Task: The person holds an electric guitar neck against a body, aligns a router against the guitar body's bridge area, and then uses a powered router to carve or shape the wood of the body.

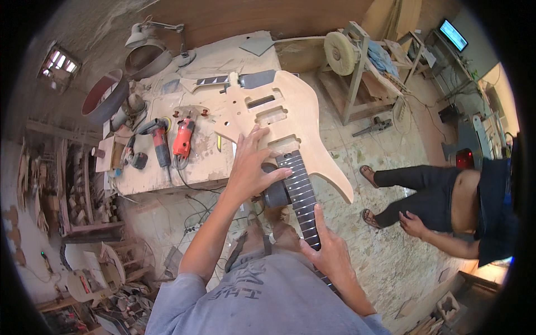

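Observation:
An unfinished pale wood electric guitar body, with routed cavities in its face, lies partly on the workbench and juts past its right edge. A guitar neck with a dark fretboard meets the body at its lower end and runs back toward my waist. My left hand is spread open, its fingers resting on the body beside the joint and its thumb on the fretboard. Nearer to me, my right hand is wrapped round the neck, thumb and index finger along its edges. The neck's far end is hidden by that hand and my shirt.
On the workbench are a red router, an angle grinder, a desk lamp and another guitar neck. Cables hang below. A buffing wheel stands at far right; a co-worker stands nearer on the right.

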Motion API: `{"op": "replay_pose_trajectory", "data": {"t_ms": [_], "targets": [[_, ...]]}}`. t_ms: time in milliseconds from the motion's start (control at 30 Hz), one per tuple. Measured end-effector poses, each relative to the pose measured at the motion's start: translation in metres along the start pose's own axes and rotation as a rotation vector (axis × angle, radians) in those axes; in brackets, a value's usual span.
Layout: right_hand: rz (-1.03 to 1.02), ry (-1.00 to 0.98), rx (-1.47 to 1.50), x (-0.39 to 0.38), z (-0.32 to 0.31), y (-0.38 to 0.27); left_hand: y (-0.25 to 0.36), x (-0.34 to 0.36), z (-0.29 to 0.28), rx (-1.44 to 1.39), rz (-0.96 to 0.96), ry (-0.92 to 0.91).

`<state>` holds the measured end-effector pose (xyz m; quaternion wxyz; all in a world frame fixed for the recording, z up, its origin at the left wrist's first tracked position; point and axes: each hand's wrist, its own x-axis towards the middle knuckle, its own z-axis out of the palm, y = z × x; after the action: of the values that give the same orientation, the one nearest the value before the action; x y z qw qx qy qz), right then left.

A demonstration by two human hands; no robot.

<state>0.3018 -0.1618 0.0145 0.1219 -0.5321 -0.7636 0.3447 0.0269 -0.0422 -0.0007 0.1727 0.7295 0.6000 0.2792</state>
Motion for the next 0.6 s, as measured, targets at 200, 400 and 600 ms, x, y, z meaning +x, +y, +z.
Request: {"op": "replay_pose_trajectory", "data": {"t_ms": [200,400,600], "targets": [[-0.023,-0.033,0.037,0.001,-0.003,0.004,-0.001,0.003,0.0,-0.036,-0.026,-0.042],[-0.021,-0.058,0.077,0.002,-0.004,0.006,-0.002,0.0,0.003,-0.168,-0.095,0.043],[-0.023,-0.044,0.09,0.002,-0.003,0.006,-0.018,-0.031,-0.004,-0.259,-0.105,0.288]]}}
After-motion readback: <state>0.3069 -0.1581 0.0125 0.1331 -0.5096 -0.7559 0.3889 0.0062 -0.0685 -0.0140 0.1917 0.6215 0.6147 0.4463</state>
